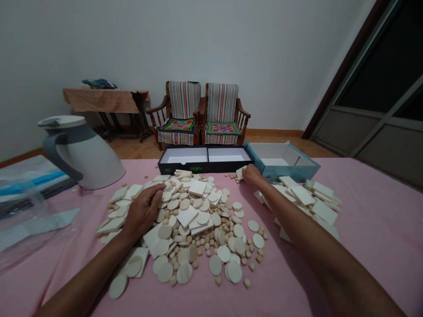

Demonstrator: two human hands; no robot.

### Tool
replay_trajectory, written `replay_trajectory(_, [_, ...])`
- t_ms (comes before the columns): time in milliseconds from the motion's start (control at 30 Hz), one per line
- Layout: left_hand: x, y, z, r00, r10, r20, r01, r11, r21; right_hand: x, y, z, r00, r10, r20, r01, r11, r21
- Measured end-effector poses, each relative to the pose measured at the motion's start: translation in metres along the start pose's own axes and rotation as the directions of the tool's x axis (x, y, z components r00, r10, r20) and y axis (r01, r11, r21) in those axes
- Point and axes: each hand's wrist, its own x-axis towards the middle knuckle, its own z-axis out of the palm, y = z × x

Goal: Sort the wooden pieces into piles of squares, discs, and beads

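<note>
A wide heap of pale wooden pieces (178, 204), made up of round discs, square tiles and small cubes, lies in front of me. On its left side rests my left hand (143, 209), fingers stretched out over the pieces and gripping none that I can see. My right hand (251, 175) is closed on a square wooden tile (240, 173) near the front wall of the black box, at the heap's far right. Beyond my right forearm sits a second pile, mostly square tiles (302, 195), partly hidden by the arm.
Behind the heap stand a black two-compartment box (185, 167) and a light blue box (291, 172). A white-and-grey jug (89, 154) and clear plastic wrapping (49, 220) are at left on the pink tablecloth (370, 211). Two wooden armchairs (201, 108) stand beyond.
</note>
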Motion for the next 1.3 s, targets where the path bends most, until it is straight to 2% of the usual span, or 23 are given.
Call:
replay_trajectory(100, [0.000, 0.001, 0.000, 1.000, -0.001, -0.005, 0.001, 1.000, 0.006, 0.006, 0.002, 0.012, 0.997, 0.079, -0.002, -0.079, 0.997, -0.009])
replay_trajectory(200, [0.000, 0.001, 0.000, 1.000, -0.003, -0.006, 0.003, 1.000, -0.001, 0.006, 0.005, 0.016, 0.995, 0.094, -0.033, -0.095, 0.996, -0.004])
replay_trajectory(367, [0.000, -0.001, 0.001, 1.000, 0.002, 0.003, -0.002, 1.000, -0.007, -0.010, 0.004, 0.014, 0.993, 0.014, -0.121, -0.011, 1.000, 0.025])
replay_trajectory(500, [0.000, -0.002, 0.000, 1.000, -0.002, 0.003, 0.002, 1.000, 0.006, -0.038, 0.015, 0.000, 0.981, -0.097, -0.168, 0.109, 0.992, 0.062])
replay_trajectory(567, [0.000, -0.002, 0.000, 1.000, -0.005, 0.008, 0.005, 1.000, 0.019, -0.054, 0.032, -0.015, 0.965, -0.143, -0.220, 0.170, 0.979, 0.111])
replay_trajectory(633, [0.001, -0.001, -0.001, 1.000, -0.009, 0.009, 0.008, 0.999, 0.031, -0.066, 0.055, -0.035, 0.943, -0.130, -0.307, 0.185, 0.970, 0.159])
replay_trajectory(700, [0.002, -0.001, -0.001, 1.000, -0.008, 0.007, 0.008, 0.999, 0.036, -0.072, 0.085, -0.056, 0.917, -0.037, -0.396, 0.112, 0.979, 0.169])
replay_trajectory(800, [0.002, -0.002, 0.000, 1.000, -0.006, 0.010, 0.006, 0.999, 0.039, -0.069, 0.131, -0.082, 0.854, 0.146, -0.499, -0.072, 0.984, 0.165])
replay_trajectory(900, [0.002, -0.002, 0.000, 1.000, -0.003, 0.007, 0.002, 0.999, 0.043, -0.061, 0.166, -0.092, 0.812, 0.277, -0.513, -0.192, 0.958, 0.214])
replay_trajectory(967, [0.002, -0.002, -0.001, 1.000, 0.006, 0.000, -0.006, 0.999, 0.045, -0.058, 0.176, -0.092, 0.797, 0.309, -0.519, -0.211, 0.947, 0.241])
replay_trajectory(1033, [0.002, -0.002, -0.001, 1.000, 0.010, 0.000, -0.010, 0.999, 0.047, -0.059, 0.171, -0.091, 0.811, 0.270, -0.518, -0.173, 0.958, 0.229])
replay_trajectory(1100, [0.002, -0.001, -0.001, 1.000, 0.005, 0.004, -0.005, 0.999, 0.050, -0.064, 0.155, -0.089, 0.865, 0.171, -0.472, -0.096, 0.979, 0.179])
replay_trajectory(1200, [0.002, -0.001, -0.002, 1.000, -0.006, 0.015, 0.005, 0.998, 0.057, -0.078, 0.119, -0.084, 0.956, -0.044, -0.289, 0.083, 0.989, 0.124])
replay_trajectory(1233, [0.002, -0.001, -0.002, 1.000, -0.008, 0.017, 0.007, 0.998, 0.059, -0.084, 0.107, -0.082, 0.968, -0.126, -0.217, 0.154, 0.981, 0.118])
replay_trajectory(1300, [0.002, 0.000, -0.002, 1.000, -0.008, 0.017, 0.007, 0.998, 0.056, -0.095, 0.086, -0.074, 0.959, -0.267, -0.094, 0.276, 0.955, 0.105])
